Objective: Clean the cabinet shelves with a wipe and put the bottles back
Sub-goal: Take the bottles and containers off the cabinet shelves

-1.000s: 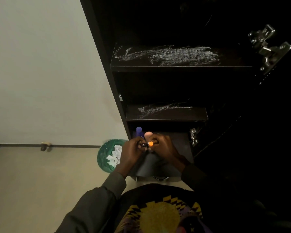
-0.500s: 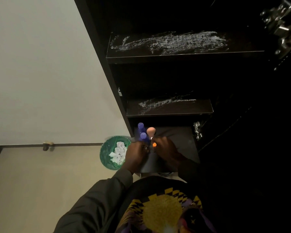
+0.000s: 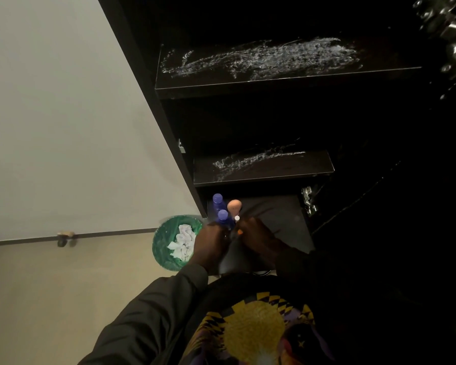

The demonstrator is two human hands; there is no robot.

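Bottles point(image 3: 223, 216) gathered between left hand point(image 3: 211, 245) and right hand point(image 3: 258, 238), fingers curled round them; judged put-back step, next a lift to smeared shelf point(image 3: 263, 167) above fingers.

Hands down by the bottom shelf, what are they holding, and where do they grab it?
The left hand holds a blue-capped bottle low on its body. The right hand is curled around something small with an orange bit; what and where cannot be told.
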